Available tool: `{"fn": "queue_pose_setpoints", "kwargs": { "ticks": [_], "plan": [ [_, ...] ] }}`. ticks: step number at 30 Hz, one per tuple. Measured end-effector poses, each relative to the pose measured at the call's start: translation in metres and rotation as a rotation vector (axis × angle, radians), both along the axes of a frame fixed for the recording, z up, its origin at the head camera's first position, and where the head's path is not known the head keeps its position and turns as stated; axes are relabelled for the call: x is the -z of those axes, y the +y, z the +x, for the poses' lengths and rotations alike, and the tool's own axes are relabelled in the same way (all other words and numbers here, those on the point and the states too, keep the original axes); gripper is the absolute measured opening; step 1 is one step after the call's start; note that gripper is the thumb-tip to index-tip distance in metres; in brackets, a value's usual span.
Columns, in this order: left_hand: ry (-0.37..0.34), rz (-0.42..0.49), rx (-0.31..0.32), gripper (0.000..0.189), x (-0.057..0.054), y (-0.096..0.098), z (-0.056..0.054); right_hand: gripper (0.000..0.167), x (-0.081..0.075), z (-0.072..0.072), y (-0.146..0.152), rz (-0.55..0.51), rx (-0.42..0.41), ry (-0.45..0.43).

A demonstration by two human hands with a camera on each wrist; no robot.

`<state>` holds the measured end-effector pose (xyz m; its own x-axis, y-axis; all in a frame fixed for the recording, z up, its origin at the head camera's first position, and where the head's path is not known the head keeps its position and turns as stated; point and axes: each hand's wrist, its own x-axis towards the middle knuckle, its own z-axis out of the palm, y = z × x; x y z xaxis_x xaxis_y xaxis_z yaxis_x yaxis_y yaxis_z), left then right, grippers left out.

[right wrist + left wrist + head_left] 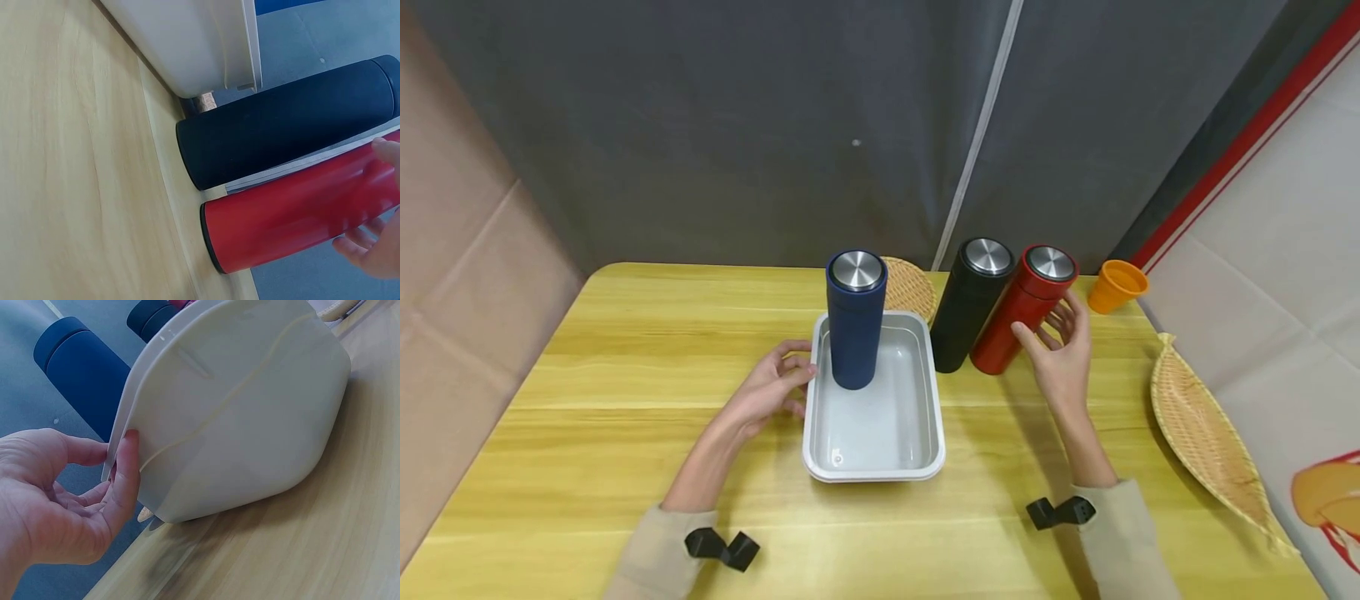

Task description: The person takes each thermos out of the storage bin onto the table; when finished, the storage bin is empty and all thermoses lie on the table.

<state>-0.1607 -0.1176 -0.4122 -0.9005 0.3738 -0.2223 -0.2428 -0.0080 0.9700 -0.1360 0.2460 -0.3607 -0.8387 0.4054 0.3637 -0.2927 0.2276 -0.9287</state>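
Note:
A light grey rectangular tub [880,454] sits on the wooden table, and a blue thermos [856,333] with a steel-topped lid stands upright inside it. My left hand [775,379] pinches the tub's left rim, thumb on the inner side and fingers outside, as the left wrist view [69,494] shows. To the tub's right stand a black thermos [970,304] and, close beside it, a red thermos [1018,312]. My right hand [1063,354] holds the red thermos at its upper body, thumb across the front and fingers at its right side. Its base [212,244] rests on the table.
A round woven mat [910,287] lies behind the tub, partly hidden. At the back right corner is an orange cup [1116,286]. A long woven basket [1210,433] lies along the right edge by the white wall. A dark grey curtain [737,142] hangs behind the table.

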Motion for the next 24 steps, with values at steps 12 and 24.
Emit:
{"fn": "queue_pose_setpoints", "kwargs": {
  "ticks": [12,24],
  "plan": [
    [-0.003,0.010,0.001,0.051,0.000,0.000,0.000,0.070,0.014,0.007,0.006,0.028,0.027,-0.016],
    [0.002,0.007,0.002,0.051,0.001,0.000,-0.001,0.063,-0.004,0.034,-0.014,0.046,0.018,-0.026]
  ]
}}
